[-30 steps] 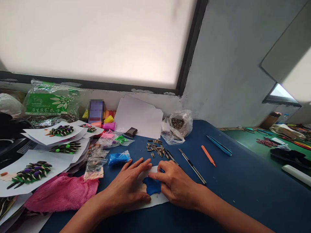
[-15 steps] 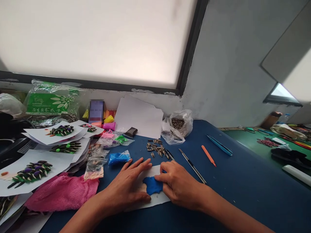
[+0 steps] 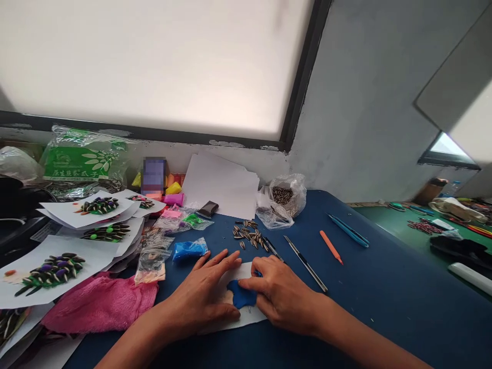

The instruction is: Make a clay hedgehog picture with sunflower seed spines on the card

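Note:
A flattened patch of blue modelling clay (image 3: 242,294) lies on a small sheet of white paper (image 3: 251,316), beside a pale clay patch (image 3: 227,297) at its left. My left hand (image 3: 209,289) rests on the paper's left part, fingers spread, thumb below the clay. With its index fingertip, my right hand (image 3: 280,289) presses on the blue clay. Its other fingers are curled, and a bit of blue clay (image 3: 258,274) shows between them. Pencil-like marks (image 3: 249,309) show under the patch. Sunflower seeds (image 3: 249,234) lie loose just beyond the paper.
A pen (image 3: 272,248), craft knife (image 3: 305,264), orange marker (image 3: 331,248) and blue tweezers (image 3: 349,230) lie to the right. A blue clay packet (image 3: 190,250), pink cloth (image 3: 102,305) and seed-covered pictures (image 3: 23,251) are at left. Behind stands a bag of seeds (image 3: 286,197).
My right index fingertip has shifted slightly left across the blue clay. My left hand stays spread on the paper.

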The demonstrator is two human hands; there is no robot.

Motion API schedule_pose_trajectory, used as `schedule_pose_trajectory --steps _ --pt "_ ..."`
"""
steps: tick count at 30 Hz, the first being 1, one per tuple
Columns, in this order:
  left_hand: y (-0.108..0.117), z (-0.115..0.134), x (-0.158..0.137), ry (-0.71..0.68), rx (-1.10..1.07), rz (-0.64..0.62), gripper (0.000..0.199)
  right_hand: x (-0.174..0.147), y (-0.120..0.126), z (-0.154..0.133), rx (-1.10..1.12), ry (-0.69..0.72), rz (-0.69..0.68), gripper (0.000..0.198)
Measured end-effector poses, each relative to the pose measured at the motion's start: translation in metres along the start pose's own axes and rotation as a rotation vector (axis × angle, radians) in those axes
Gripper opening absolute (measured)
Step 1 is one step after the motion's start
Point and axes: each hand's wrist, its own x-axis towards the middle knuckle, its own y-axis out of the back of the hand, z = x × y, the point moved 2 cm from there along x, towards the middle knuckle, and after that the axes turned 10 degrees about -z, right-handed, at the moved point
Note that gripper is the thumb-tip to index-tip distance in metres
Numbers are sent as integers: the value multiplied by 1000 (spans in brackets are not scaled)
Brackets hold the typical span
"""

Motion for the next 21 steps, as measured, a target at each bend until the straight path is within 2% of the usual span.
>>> schedule_pose_trajectory --steps 8,14,21 --pt "2 5 0 -4 21 0 81 0 -1 -5 -74 51 15 43" --pt "1 3 -1 -8 27 8 80 1 -1 -5 -199 54 8 37" --pt "4 7 0 28 40 -22 81 1 -1 -4 -201 122 42 43"
